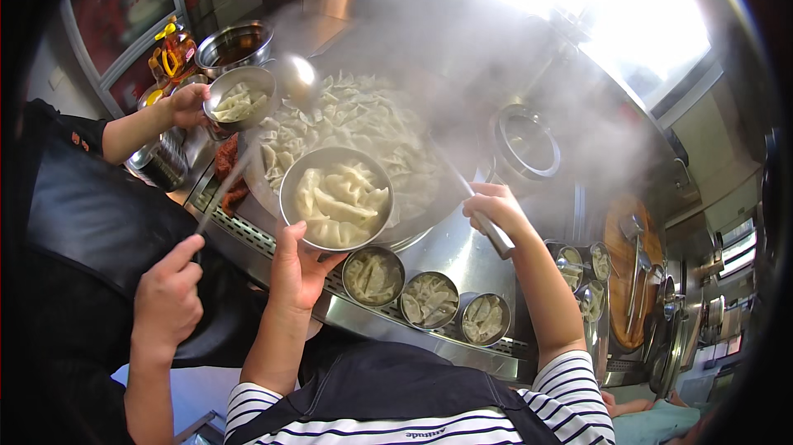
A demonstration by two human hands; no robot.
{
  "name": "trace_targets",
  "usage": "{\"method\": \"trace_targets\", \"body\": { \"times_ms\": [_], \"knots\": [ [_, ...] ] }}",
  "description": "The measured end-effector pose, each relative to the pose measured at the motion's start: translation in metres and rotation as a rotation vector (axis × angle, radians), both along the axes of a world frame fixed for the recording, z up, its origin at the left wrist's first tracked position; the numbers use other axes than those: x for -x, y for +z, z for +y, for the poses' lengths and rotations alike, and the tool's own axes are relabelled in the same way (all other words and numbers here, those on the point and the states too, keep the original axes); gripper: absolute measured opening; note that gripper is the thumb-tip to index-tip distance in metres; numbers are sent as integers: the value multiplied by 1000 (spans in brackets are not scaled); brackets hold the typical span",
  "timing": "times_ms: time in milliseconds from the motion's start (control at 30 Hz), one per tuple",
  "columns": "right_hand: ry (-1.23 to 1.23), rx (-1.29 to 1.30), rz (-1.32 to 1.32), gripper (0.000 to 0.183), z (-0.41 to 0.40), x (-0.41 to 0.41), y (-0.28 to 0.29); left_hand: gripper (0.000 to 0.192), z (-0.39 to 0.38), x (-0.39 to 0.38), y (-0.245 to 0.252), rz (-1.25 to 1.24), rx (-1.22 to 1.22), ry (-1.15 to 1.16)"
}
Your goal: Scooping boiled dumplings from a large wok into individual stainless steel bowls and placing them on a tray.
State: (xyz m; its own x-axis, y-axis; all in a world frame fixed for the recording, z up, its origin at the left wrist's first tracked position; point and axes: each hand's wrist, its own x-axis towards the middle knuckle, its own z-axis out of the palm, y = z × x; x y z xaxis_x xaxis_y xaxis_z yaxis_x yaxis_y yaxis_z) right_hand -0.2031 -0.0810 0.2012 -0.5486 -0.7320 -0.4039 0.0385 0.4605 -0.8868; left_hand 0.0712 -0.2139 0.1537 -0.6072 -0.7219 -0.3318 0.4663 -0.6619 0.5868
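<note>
My left hand (300, 271) holds a steel bowl of boiled dumplings (341, 203) by its lower rim, over the near edge of a large wok. My right hand (495, 212) grips the metal handle of a utensil (458, 178); its far end is lost in steam and dumplings. Many dumplings (365, 110) fill the wok under thick steam. Just below the held bowl, a steel bowl of dumplings (373, 276) stands on the perforated counter edge, with two like it, a middle one (429, 300) and a right one (486, 319).
At left, a co-worker's hand (189, 105) holds another dumpling bowl (240, 98); their other hand (167, 296) grips a ladle (297, 79) over the wok. A steel basin (234, 48) and oil bottles (178, 48) stand behind. Rightward are a round strainer (526, 141) and a wooden board (626, 315) with ladles.
</note>
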Motion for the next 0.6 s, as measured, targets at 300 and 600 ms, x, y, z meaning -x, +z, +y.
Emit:
{"method": "trace_targets", "body": {
  "times_ms": [300, 600],
  "knots": [
    [-122, 162, -227, 41, 27, 8, 19, 56, -8, 8, -10, 21, -5, -48],
    [-132, 285, -569, 33, 57, -3, 60, 58, -12, 20, -15, -64, -43, -22]
  ]
}}
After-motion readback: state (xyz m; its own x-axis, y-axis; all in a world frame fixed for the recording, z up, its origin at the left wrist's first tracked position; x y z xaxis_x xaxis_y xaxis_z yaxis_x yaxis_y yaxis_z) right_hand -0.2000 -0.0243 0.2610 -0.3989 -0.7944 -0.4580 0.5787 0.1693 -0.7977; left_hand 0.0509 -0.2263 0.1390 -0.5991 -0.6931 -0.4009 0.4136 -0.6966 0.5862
